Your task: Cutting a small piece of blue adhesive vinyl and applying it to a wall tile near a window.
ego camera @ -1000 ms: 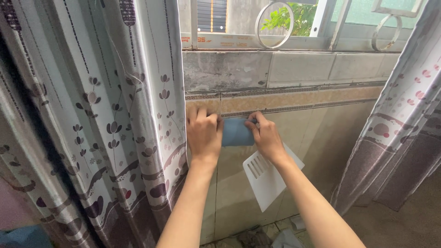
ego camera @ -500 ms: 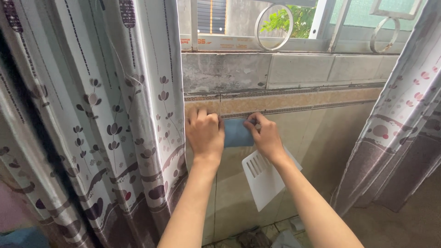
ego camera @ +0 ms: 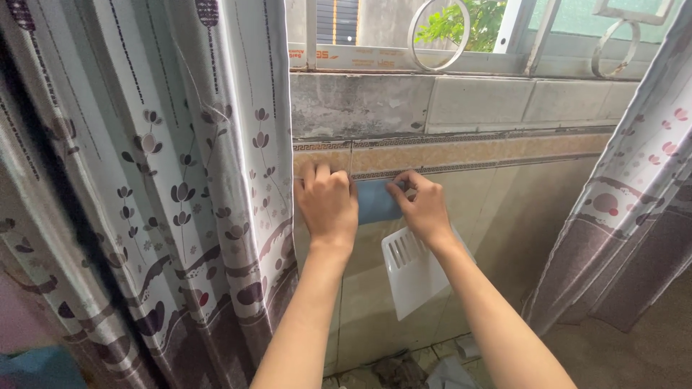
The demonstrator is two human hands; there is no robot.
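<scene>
Grip, left: left hand (ego camera: 328, 204) pressed flat, palm to wall, fingers together and pointing up, covering left end of blue sheet (ego camera: 378, 202); not clenched, nothing pinched that can be seen.
Grip, right: right hand (ego camera: 422, 207) with thumb and forefinger pinching right end of blue sheet, other fingers curled against tile.
Blue sheet: small, rectangular, flat against tiled wall (ego camera: 504, 194), just under patterned border strip (ego camera: 461, 153); only middle part visible between both hands.
Left arm: bare forearm rising from lower frame, nearly straight, wrist in line with hand.
Right arm: bare forearm angled up and leftward from lower right, wrist slightly bent toward sheet.
White plastic piece (ego camera: 414, 270): flat, slotted near top, hanging tilted against wall just below right hand; whether attached to sheet cannot be told.
Left curtain (ego camera: 166, 194): pale, with dark flower print, folds touching left hand's outer edge.
Right curtain (ego camera: 634, 209): pale with red-pink print, well apart from hands.
Window ledge (ego camera: 447, 104): grey stone blocks above border strip.
Window grille (ego camera: 461, 29): white bars with ring shapes, green leaves beyond.
</scene>
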